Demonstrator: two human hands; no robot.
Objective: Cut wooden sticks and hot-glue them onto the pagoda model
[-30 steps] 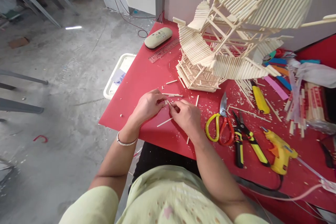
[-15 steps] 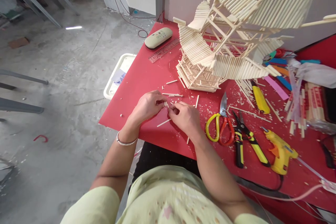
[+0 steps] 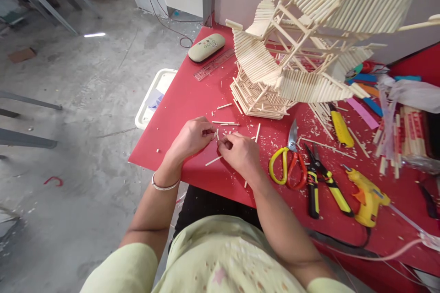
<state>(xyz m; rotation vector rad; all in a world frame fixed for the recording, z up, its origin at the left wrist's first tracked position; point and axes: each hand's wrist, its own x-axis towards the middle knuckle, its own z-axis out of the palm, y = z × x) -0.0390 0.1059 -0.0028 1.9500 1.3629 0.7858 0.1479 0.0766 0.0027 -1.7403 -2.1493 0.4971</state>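
Over the front left of the red table (image 3: 165, 123), my left hand (image 3: 194, 135) pinches a short wooden stick piece (image 3: 217, 133) between thumb and fingers. My right hand (image 3: 242, 153) is closed in a pinch right beside it, its fingertips at the lower end of a small stick piece; the fingers partly hide it. Thin sticks (image 3: 225, 123) lie just beyond my hands, and another stick (image 3: 213, 160) lies between my wrists. Behind them stands a tiered model building of wooden sticks (image 3: 263, 96) with curved stick roofs.
Right of my hands lie scissors (image 3: 292, 155), pliers (image 3: 323, 183), a yellow hot glue gun (image 3: 367, 197) and a yellow cutter knife (image 3: 341, 128). Bundled sticks (image 3: 412, 132) are at far right. A glasses case (image 3: 206, 47) and clear ruler (image 3: 213, 65) lie at back left. Wood scraps are scattered about.
My fingertips have shifted slightly, and the small stick piece between the hands now stands more upright. The tools and model stay put; the whole view has moved a little.
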